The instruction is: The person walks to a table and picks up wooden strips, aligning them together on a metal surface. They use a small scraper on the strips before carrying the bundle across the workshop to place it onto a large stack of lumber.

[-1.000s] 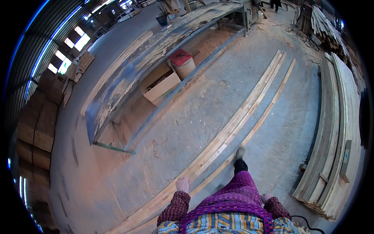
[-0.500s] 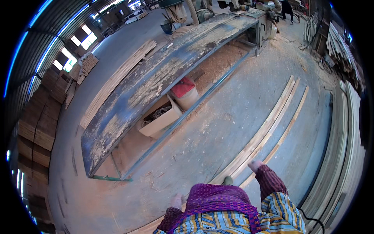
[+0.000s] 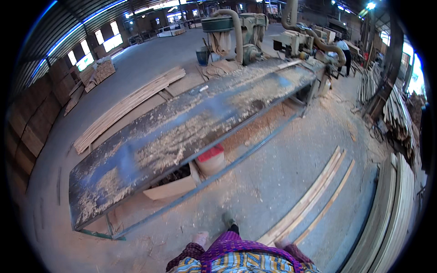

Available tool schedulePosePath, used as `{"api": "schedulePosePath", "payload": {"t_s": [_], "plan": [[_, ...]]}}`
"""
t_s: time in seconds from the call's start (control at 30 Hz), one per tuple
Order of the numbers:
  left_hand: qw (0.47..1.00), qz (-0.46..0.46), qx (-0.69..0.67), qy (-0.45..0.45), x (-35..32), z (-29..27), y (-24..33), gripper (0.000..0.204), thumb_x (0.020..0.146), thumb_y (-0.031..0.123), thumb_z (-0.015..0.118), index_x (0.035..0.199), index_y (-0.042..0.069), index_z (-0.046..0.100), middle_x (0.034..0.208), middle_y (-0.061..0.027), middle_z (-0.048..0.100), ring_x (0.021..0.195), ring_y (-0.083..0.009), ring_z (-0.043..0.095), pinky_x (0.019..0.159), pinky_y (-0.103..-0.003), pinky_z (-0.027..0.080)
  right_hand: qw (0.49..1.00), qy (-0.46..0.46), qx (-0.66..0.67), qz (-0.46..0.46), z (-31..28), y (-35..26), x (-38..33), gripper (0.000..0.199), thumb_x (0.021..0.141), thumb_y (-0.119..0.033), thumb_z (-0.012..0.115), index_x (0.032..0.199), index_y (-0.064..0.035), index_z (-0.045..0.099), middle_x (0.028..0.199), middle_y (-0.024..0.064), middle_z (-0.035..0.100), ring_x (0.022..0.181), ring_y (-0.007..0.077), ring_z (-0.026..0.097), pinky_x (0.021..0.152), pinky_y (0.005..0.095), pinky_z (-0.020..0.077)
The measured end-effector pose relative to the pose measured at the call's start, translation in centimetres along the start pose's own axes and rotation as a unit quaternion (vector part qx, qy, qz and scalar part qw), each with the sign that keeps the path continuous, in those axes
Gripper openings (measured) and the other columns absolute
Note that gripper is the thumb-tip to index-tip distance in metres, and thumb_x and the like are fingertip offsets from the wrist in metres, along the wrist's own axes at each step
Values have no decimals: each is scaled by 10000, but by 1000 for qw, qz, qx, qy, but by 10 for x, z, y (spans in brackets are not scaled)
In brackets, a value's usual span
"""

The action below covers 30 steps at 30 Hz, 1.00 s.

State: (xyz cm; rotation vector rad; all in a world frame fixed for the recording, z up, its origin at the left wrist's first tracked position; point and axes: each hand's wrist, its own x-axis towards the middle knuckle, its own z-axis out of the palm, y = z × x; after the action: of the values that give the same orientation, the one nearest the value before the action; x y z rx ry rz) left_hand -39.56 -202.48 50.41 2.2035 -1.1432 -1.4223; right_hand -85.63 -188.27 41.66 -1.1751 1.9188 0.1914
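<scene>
"What's under the long table (image 3: 216, 106)?"
"A box (image 3: 172, 189), beside a red-topped bucket (image 3: 212, 164)."
"And this side of it?"
"The left hand (image 3: 200, 237), the right hand (image 3: 283, 243), and wooden strips (image 3: 306, 195) on the floor (image 3: 246, 193)."

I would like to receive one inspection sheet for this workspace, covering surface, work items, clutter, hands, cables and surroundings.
Surface: long table, strewn with pale wood shavings.
Work items: long wooden strips lying on the floor; a narrow one is set apart on the right.
Clutter: open carton and red-topped bucket under the table.
Left hand: low, nothing seen in it.
Right hand: low, overlapping the strips in view; grip unclear.
Cables: dark coil, perhaps cable, near the right-hand post.
Surroundings: machinery and another person toward the table's far end; stacked timber on the right.
</scene>
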Motion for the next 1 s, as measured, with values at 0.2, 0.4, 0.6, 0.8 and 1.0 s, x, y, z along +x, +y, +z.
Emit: {"api": "schedulePosePath", "payload": {"t_s": [0.2, 0.4, 0.6, 0.8, 1.0], "plan": [[991, 93, -63, -66, 120, -8, 146, 337, 920, 329, 610, 753, 46, 686, 640, -62, 633, 621, -162, 601, 546, -386, 439, 978, -107, -175, 44, -5, 77, 41, 416, 971, -409, 562, 1203, -96, 708, 1218, 241, 707, 1180, 394, 672, 1005, 506, 533], [937, 225, -243, -107, 228, -46, 288, 303, 957, 242, 622, 695, 91, 611, 615, 1, 550, 552, -95, 519, 503, -289, 386, 988, 48, 114, 97, -174, -93, 110, 431, 928, -389, 560, 1064, -29, 753, 1036, 253, 740, 1051, 389, 713, 913, 477, 537], [888, 133, -431, -88, 279, -88, 357, 190, 955, 205, 702, 1027, 29, 700, 808, -53, 674, 614, -135, 620, 520, -276, 512, 951, 164, 162, -208, -351, -385, 176, 415, 991, -330, 626, 1243, -14, 718, 1119, 160, 765, 1067, 236, 702, 962, 355, 523], [792, -49, -606, -45, 277, -125, 382, 327, 1016, 368, 603, 1006, 43, 635, 906, -94, 687, 842, -226, 679, 687, -376, 572, 933, -79, 145, -320, -419, -587, 215, 417, 1011, -354, 607, 1317, -80, 680, 1229, 149, 737, 1137, 227, 690, 1006, 350, 518], [652, -34, -757, 14, 306, -152, 384, 400, 1042, 334, 551, 716, 156, 403, 630, 37, 335, 526, -137, 343, 473, -284, 339, 854, -159, 31, -494, -347, -615, 341, 528, 984, -533, 597, 1301, -125, 702, 1065, 81, 762, 941, 192, 697, 911, 332, 551]]}}
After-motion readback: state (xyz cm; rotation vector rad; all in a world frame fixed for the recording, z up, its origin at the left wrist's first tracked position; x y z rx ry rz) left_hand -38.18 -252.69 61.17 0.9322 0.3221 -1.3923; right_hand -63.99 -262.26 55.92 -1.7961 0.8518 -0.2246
